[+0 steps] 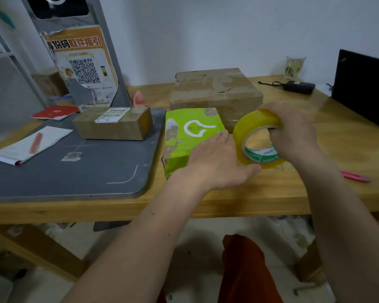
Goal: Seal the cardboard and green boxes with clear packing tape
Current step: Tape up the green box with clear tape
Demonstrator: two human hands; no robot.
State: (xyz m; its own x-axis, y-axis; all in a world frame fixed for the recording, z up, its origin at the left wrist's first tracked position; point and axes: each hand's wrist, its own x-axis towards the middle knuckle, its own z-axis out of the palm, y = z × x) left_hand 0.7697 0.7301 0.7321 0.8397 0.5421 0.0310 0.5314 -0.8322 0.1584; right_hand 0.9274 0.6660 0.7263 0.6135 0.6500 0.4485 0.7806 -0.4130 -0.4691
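1. Tape roll [257,138] stands on edge just right of the green box [188,136], on the wooden table [293,193], near the front edge.
2. Right hand [293,132] grips the roll from the far side, fingers curled over the rim and into the core.
3. Left hand [217,162] lies flat on the near right part of the green box, fingers straight and close together, thumb reaching toward the foot of the roll; whether the thumb pins a loose tape end I cannot tell, as clear film hardly shows here.
4. Large cardboard box [216,92] sits behind both, touching or nearly touching the green box; a smaller labelled box [114,122] rests well left on the grey mat [74,171].
5. Handling, as a judgement: the roll is light and stiff, and its outer face is probably slick, so the core is the sure place to hold it. The film is thin, stretchy and clings to itself, so the free end wants pressing down before pulling.
6. Green box looks light, with torn and scuffed patches, so it would likely slide under the tape's pull unless held down from above, as the palm does now.
7. Pink cutter [356,176] lies on the table to the right, near the right forearm.
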